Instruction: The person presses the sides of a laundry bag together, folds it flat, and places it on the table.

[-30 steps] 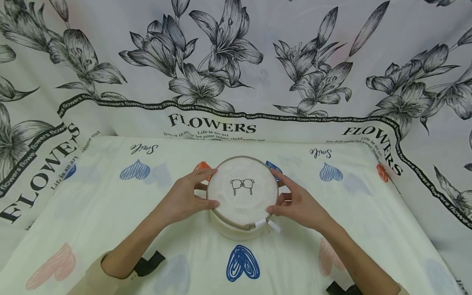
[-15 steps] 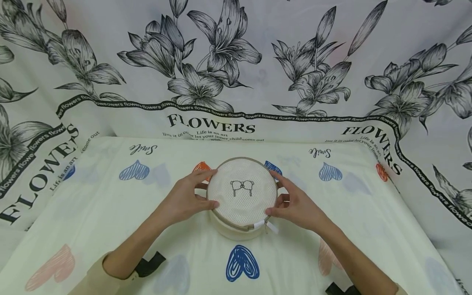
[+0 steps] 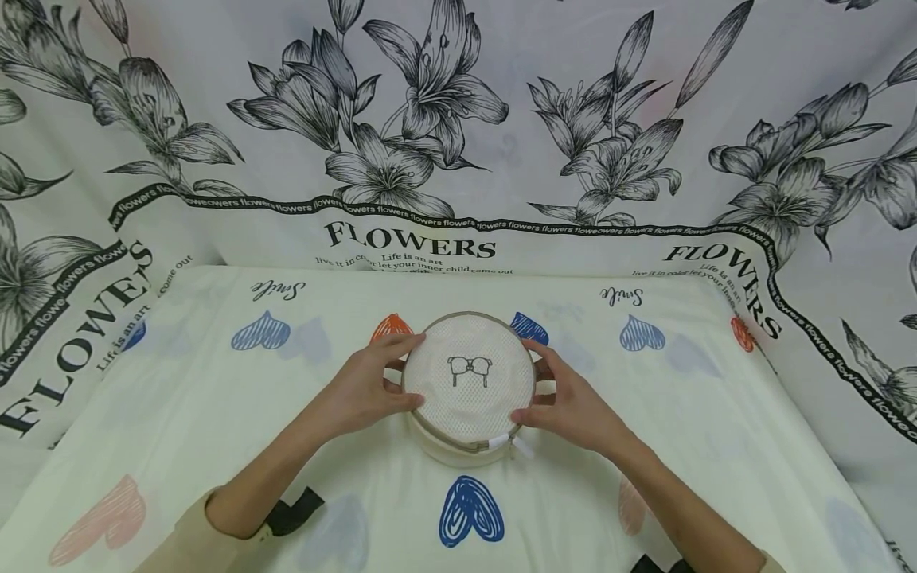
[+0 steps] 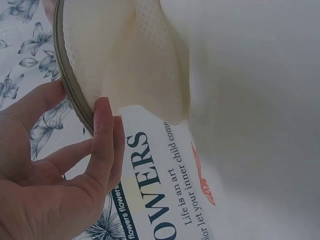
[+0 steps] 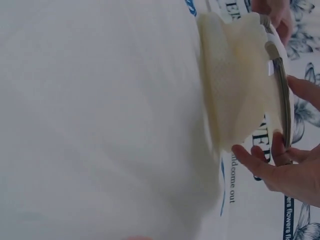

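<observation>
A round cream mesh laundry bag (image 3: pixel 458 410) with a small bra outline on its lid stands on the cloth-covered table. A zipper (image 4: pixel 67 75) runs around its top rim, and a white tab (image 3: pixel 499 442) shows at the near right of that rim. My left hand (image 3: pixel 368 382) pinches the left side of the rim between thumb and fingers. On the opposite side my right hand (image 3: pixel 573 406) pinches the rim too, its fingertips beside the mesh wall. In the right wrist view the bag's soft side (image 5: pixel 240 75) hangs creased below the rim.
The tabletop cloth (image 3: pixel 179 422) is pale, with printed hearts and "Smile" lettering. Behind it hangs a white flowered sheet (image 3: pixel 516 175). A black strap (image 3: pixel 294 511) shows near the left sleeve (image 3: pixel 200 537).
Both hands have lowered slightly with the bag's rim, and the lid sits a little lower in view. My right hand has shifted slightly left. The grip stays on both sides.
</observation>
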Motion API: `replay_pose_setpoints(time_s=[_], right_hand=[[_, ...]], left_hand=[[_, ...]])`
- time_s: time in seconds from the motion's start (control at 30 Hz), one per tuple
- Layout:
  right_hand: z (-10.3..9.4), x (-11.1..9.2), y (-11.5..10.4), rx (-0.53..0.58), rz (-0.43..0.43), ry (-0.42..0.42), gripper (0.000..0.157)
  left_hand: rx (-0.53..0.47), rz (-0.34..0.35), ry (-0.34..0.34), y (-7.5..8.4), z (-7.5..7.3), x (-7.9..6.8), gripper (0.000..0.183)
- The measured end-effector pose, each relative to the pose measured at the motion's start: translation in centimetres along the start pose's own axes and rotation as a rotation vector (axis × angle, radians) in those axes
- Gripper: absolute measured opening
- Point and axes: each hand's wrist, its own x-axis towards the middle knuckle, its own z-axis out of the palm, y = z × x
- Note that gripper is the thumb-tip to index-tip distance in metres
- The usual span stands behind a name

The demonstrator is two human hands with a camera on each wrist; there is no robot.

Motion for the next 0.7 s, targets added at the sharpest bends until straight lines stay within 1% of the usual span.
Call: replay_pose_setpoints(time_s=[0.17, 0.33, 0.43, 0.6, 0.7], right_hand=[[0.4, 0.1, 0.2, -0.006, 0.024, 0.018, 0.099], [0.8, 0.3, 0.2, -0.021, 0.059, 0.036, 0.099], [0.9, 0.4, 0.3, -0.025, 0.064, 0.043, 0.098], [1.0, 0.3, 0.5, 0.02, 0.06, 0.034, 0.096], [1.1, 0.2, 0.6, 0.013, 0.069, 0.028, 0.098]], left_hand=[[-0.004, -0.009, -0.017, -0.1, 0.1, 0.2, 0.085], [0.039, -0.005, -0.013, -0.4, 0.2, 0.3, 0.085], [0.063, 0.001, -0.013, -0.6, 0.2, 0.4, 0.084], [0.062, -0.002, -0.026, -0.8, 0.4, 0.5, 0.085], [0.062, -0.01, -0.037, -0.9, 0.5, 0.6, 0.087]])
